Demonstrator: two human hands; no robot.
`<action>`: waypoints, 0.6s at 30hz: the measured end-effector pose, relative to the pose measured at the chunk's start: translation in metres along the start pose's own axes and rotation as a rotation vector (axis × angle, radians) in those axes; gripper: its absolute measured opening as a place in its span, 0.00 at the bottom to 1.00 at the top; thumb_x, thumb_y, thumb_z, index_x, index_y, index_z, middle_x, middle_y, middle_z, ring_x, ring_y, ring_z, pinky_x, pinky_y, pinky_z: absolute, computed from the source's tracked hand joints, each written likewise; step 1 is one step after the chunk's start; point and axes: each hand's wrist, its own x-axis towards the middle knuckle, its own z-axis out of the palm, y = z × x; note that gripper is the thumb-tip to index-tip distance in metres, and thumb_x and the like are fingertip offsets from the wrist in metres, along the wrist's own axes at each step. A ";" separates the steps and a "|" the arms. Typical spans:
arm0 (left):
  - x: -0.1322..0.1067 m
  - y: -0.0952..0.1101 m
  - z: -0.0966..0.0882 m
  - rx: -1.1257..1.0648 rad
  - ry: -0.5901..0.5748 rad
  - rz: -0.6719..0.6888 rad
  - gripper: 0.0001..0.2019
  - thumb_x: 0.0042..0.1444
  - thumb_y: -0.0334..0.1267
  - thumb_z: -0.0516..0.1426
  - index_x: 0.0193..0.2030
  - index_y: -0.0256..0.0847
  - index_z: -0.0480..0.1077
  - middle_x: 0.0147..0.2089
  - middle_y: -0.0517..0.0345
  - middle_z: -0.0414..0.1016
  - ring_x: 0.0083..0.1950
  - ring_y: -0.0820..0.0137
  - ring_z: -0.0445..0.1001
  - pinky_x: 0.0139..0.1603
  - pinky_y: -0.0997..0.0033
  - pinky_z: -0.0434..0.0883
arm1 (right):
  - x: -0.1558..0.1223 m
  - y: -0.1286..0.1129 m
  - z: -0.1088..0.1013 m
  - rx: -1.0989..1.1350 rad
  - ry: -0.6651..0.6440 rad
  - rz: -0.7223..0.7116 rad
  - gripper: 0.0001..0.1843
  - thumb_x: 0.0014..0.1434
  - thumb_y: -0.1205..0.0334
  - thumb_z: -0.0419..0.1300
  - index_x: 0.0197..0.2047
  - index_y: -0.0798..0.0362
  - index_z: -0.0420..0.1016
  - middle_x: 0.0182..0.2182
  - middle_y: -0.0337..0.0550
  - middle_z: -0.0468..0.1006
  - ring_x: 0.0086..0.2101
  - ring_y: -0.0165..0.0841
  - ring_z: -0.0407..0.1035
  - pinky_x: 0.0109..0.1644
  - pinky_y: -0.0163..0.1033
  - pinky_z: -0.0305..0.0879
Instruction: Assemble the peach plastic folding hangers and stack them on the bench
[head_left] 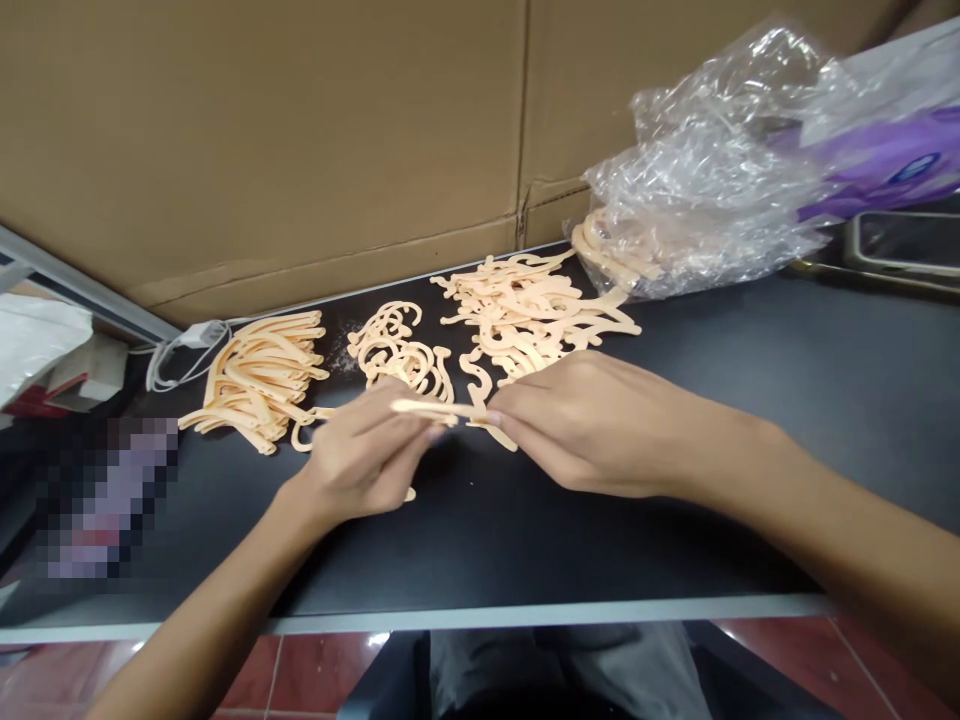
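Note:
Between my two hands, above the dark tabletop, is a thin cream-coloured strip (427,407), seen nearly edge-on. My left hand (364,450) is closed around its left part, and a second small end shows under it by the fingers. The thumb and fingers of my right hand (592,425) pinch its right end. Just behind my hands lies a small heap of curled cream pieces (397,350). A larger heap of wavy cream pieces (525,305) is behind my right hand. Long, gently bent cream pieces (262,370) are bunched to the left.
Crumpled clear plastic bags (712,180), with cream pieces inside, stand at the back right beside a purple package (885,160). A phone-like object (904,240) lies at the right. Cardboard (337,130) walls the back. A white cable (180,355) lies at the left.

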 end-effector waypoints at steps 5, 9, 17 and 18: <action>0.005 -0.002 -0.006 0.040 0.031 -0.001 0.11 0.58 0.23 0.60 0.46 0.38 0.73 0.39 0.50 0.80 0.37 0.67 0.77 0.36 0.63 0.78 | 0.003 -0.001 0.004 0.095 0.012 0.036 0.14 0.69 0.65 0.48 0.37 0.57 0.73 0.30 0.48 0.78 0.27 0.32 0.65 0.32 0.39 0.49; 0.008 0.001 -0.005 0.026 -0.014 -0.005 0.10 0.60 0.25 0.59 0.46 0.39 0.72 0.38 0.51 0.79 0.36 0.68 0.77 0.36 0.64 0.77 | 0.003 0.000 0.007 0.087 0.049 0.025 0.14 0.69 0.65 0.48 0.38 0.58 0.75 0.30 0.48 0.78 0.27 0.31 0.64 0.32 0.39 0.48; 0.003 -0.003 -0.006 0.029 -0.038 0.014 0.15 0.60 0.24 0.59 0.53 0.38 0.71 0.40 0.49 0.79 0.38 0.67 0.76 0.38 0.63 0.76 | 0.002 -0.001 0.005 -0.003 -0.024 -0.009 0.13 0.66 0.68 0.48 0.37 0.58 0.74 0.28 0.48 0.77 0.27 0.33 0.64 0.32 0.41 0.47; 0.003 -0.003 -0.006 0.030 -0.041 0.014 0.15 0.60 0.24 0.59 0.53 0.38 0.71 0.40 0.49 0.79 0.38 0.67 0.76 0.38 0.63 0.76 | 0.002 -0.001 0.004 -0.011 -0.023 -0.012 0.14 0.66 0.69 0.48 0.36 0.58 0.74 0.28 0.47 0.76 0.26 0.32 0.63 0.31 0.41 0.46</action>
